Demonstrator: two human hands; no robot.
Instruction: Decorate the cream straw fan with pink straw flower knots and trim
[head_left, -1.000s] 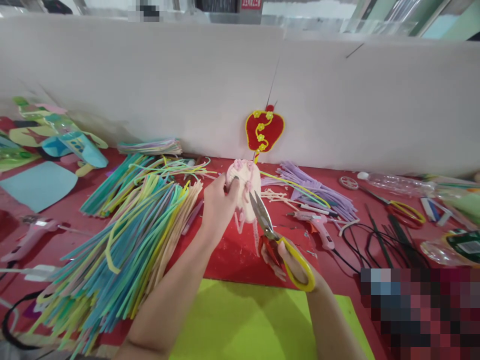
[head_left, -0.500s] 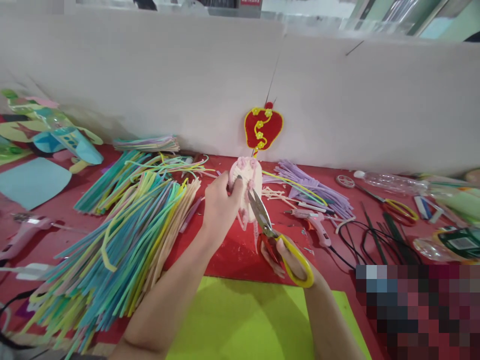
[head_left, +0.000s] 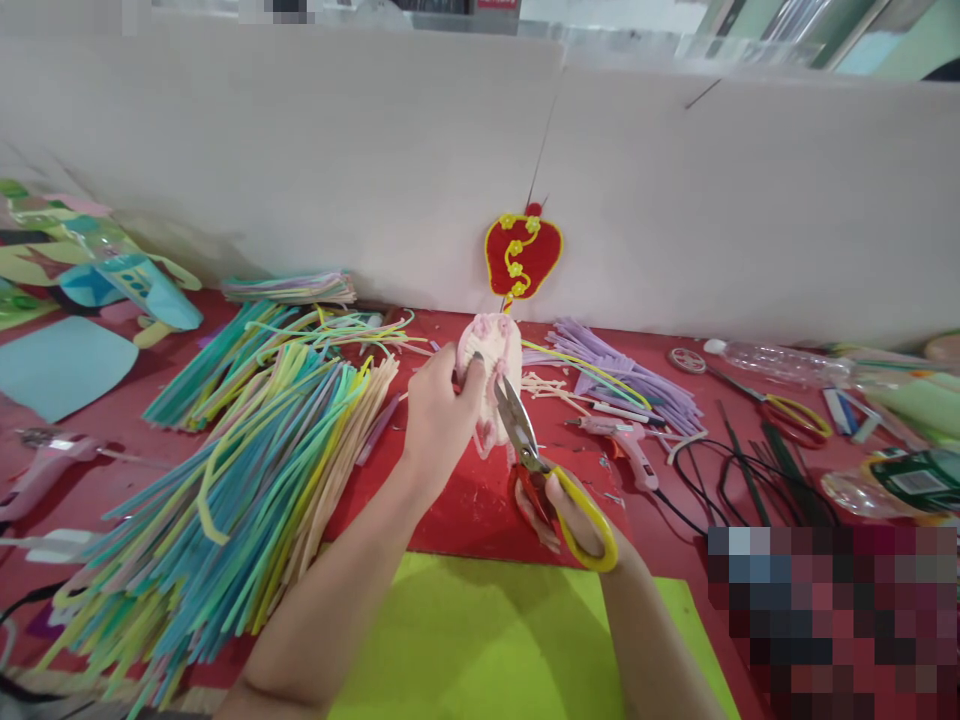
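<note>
My left hand (head_left: 442, 400) grips a cream oval craft piece (head_left: 511, 348) with a pink fuzzy border and pink flower shapes on its face. A pink pipe cleaner loop (head_left: 489, 436) dangles at its lower end. In my right hand (head_left: 577, 515) is a pair of scissors (head_left: 531, 450) with yellow and red handles. Their blades point up and left, close against the pink trim at the middle of the piece. Whether the tips touch it I cannot tell. Behind stands a red fan-shaped ornament (head_left: 523, 255) with yellow edging and yellow flowers, against the white partition.
Pipe cleaners (head_left: 255, 480) in many colours spread across the left, with a purple bundle (head_left: 626, 375) behind right. A pink glue gun (head_left: 634, 450) with a black cord lies right; another glue gun (head_left: 52, 470) is far left. Further right are second scissors (head_left: 795, 415) and a plastic bottle (head_left: 780, 362).
The scissor blades look slightly closer together, and my right hand has shifted a little left. My left hand keeps its hold on the craft piece. The whole view has shifted slightly.
</note>
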